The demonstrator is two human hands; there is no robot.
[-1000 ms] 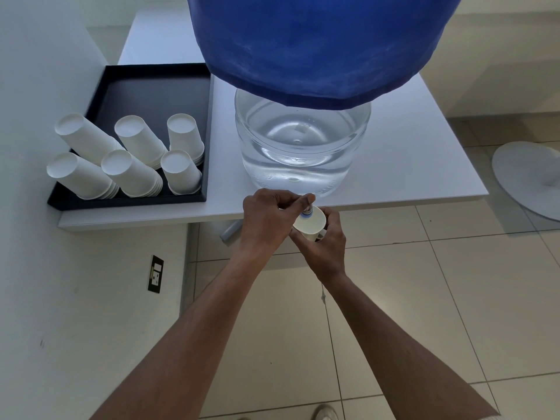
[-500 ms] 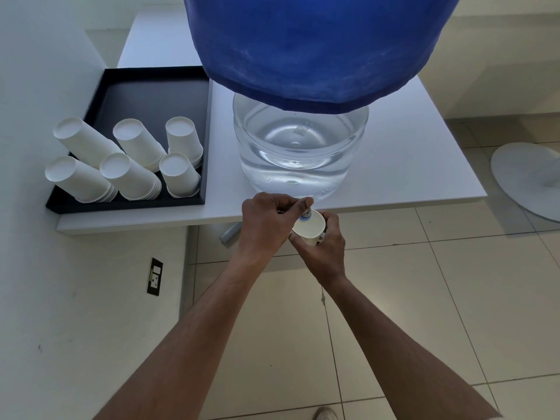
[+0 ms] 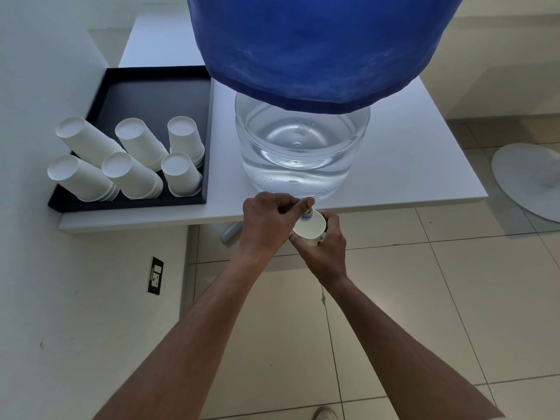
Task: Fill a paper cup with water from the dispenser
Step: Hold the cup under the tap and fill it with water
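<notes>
A clear water dispenser jug [image 3: 300,153] with a blue cloth cover [image 3: 318,50] stands on the white table [image 3: 424,165]. Its small tap [image 3: 306,213] juts over the table's front edge. My left hand [image 3: 268,218] is closed around the tap, thumb and fingers pinching it. Just below the tap, a white paper cup [image 3: 310,227] is held tilted in my right hand [image 3: 325,247], which wraps it from underneath. The cup's inside looks white; any water in it is too hard to tell.
A black tray [image 3: 151,95] on the table's left holds several stacks of upturned white paper cups [image 3: 133,165]. A white wall with a socket [image 3: 155,275] is on the left. A round white base [image 3: 527,180] lies on the tiled floor at right.
Both hands and the cup stay at the tap; the view shifted only slightly.
</notes>
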